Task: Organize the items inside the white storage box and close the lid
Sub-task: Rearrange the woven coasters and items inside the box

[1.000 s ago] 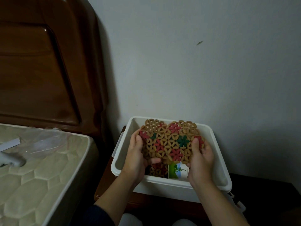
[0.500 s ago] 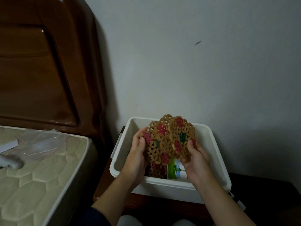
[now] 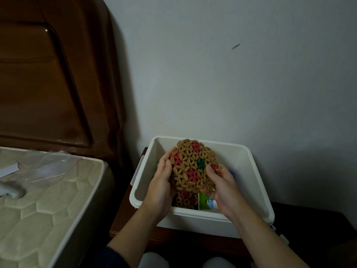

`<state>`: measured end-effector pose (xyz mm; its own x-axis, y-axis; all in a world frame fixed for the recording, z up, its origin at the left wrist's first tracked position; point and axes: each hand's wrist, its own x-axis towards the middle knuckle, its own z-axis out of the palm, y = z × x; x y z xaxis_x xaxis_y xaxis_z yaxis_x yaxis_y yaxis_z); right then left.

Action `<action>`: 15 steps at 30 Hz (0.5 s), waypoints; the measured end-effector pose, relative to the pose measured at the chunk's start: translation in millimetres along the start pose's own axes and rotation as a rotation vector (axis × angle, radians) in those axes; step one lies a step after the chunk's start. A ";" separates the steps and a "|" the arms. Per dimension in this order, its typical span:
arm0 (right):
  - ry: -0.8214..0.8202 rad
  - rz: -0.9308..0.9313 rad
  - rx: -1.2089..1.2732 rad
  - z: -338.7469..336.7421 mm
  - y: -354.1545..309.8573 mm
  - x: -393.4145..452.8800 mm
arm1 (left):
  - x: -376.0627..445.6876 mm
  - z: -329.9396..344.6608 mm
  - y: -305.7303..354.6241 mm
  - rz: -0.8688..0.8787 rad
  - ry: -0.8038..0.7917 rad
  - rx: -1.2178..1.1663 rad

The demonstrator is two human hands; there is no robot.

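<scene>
Storage box: one white plastic storage box (image 3: 249, 167) stands open on a dark wooden nightstand (image 3: 123, 223) against the wall; I can see no lid on it.
Box contents: under the fingers, on the box floor, lies a second beaded mat (image 3: 186, 200) in red and tan, and just right of it a white card with a green picture (image 3: 205, 202). A bit of blue (image 3: 233, 175) peeks out behind the right hand's knuckles; I cannot tell what it is.
Held item: one woven beaded mat (image 3: 194, 165), tan with red flower shapes and one green one, held tilted over the box opening, between both hands.
Left hand: the left hand (image 3: 162, 188) grips the mat's left edge, thumb on the front face, fingers curled round behind it.
Right hand: the right hand (image 3: 222, 187) grips the mat's right and lower edge, thumb pressed on the front near the green flower, fingers wrapped beneath.
Count: two hands, two beaded mats, one card, one box.
Beside the left fingers, well apart: a quilted mattress (image 3: 48, 206) with one crumpled clear plastic bag (image 3: 48, 167) on it and a white object at the frame edge, below a dark wooden headboard (image 3: 48, 74).
</scene>
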<state>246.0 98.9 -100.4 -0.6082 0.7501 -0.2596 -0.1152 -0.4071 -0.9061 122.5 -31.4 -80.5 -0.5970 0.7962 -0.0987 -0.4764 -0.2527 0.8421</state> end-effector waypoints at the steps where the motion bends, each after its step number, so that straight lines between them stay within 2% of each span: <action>1: -0.029 0.030 -0.002 1.3 -0.6 -0.6 | 0.1 0.0 0.0 -0.003 -0.006 0.008; 4: -0.119 0.095 -0.023 5.5 -3.1 -4.0 | -0.4 -0.7 -0.8 -0.025 -0.023 0.035; 8: -0.068 0.011 -0.202 5.4 -12.6 -5.4 | 3.8 -1.7 5.6 -0.075 -0.078 0.140; 12: -0.082 -0.107 -0.382 9.6 -33.7 -0.5 | 16.1 3.1 18.0 -0.121 -0.043 0.270; 15: -0.150 -0.113 -0.456 16.6 -46.4 6.1 | 21.4 5.8 19.8 -0.044 0.027 0.242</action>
<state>234.6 113.7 -54.4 -0.7221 0.6793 -0.1310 0.1486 -0.0326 -0.9884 104.1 -16.2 -62.8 -0.5981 0.7874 -0.1493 -0.3353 -0.0766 0.9390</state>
